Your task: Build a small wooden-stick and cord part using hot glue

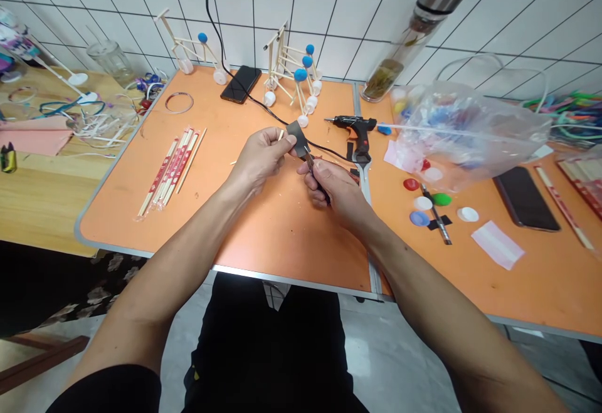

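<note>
My left hand (258,157) is closed, pinching a small dark square piece (297,137) between thumb and fingertips. The pale end of a short wooden stick (281,135) also shows between those fingers. My right hand (336,188) is wrapped around dark-handled scissors (309,160), partly hidden by the fingers. Their metal blades meet the lower edge of the dark piece. Just beyond my hands, a black cable (275,116) crosses the orange table (282,231). A black glue gun (355,130) lies to the right of the dark piece.
Stick models with blue and white caps (300,76) stand along the wall, near a phone (241,84). Wrapped chopsticks (168,172) lie left. On the right are a plastic bag (470,128), loose bottle caps (420,219), a pen (436,215), another phone (527,198) and a tall flask (414,40).
</note>
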`<state>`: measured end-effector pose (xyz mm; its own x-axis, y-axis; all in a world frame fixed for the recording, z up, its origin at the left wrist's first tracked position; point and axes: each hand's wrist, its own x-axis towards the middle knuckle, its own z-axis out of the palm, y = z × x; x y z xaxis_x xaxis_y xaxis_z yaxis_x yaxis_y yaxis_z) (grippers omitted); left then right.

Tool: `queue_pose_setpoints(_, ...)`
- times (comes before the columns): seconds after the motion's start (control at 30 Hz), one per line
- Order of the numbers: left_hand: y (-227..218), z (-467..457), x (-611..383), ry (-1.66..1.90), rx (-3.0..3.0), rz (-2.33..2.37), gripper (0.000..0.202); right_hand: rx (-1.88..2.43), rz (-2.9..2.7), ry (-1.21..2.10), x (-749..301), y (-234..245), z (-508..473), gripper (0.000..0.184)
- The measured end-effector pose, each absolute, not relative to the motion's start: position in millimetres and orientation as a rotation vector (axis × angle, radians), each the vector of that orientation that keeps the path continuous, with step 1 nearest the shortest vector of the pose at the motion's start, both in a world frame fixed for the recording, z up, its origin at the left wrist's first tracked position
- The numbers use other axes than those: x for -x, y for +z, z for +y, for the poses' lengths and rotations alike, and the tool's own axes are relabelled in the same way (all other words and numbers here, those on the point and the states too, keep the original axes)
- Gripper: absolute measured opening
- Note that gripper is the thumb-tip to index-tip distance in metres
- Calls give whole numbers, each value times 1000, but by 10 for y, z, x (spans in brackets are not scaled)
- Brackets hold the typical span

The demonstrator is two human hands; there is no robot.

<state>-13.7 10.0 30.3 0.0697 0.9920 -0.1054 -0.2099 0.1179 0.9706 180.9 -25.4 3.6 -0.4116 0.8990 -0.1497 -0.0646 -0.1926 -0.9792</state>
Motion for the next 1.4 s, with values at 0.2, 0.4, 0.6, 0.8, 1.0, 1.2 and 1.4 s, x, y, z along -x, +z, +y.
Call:
queue_pose_setpoints(0.2,303,84,105,1173,-986,1058,45,977,-1332,1676,-1798,-32,-243,60)
queue_pose_setpoints(0.4,261,82,103,1182,-990,1023,40,962,-1326,1680,-1791,-43,-240,63)
queue_pose_setpoints(0.6,247,72,109,1186,-999,1010,37,967,-1330,1665,-1783,-58,-234,66)
queue_pose_setpoints(0.8,257,70,90,1180,-998,1033,35,975,-1333,1672,-1782,-60,-233,67)
queue_pose_setpoints(1.0,262,77,88,1173,-990,1034,33,982,-1336,1664,-1765,-40,-237,65)
queue_pose_setpoints(1.2,250,73,91,1181,-990,1017,31,980,-1344,1655,-1769,-44,-227,65)
queue_pose_setpoints(1.4,233,72,76,1195,-999,1036,35,984,-1344,1649,-1770,-44,-234,65)
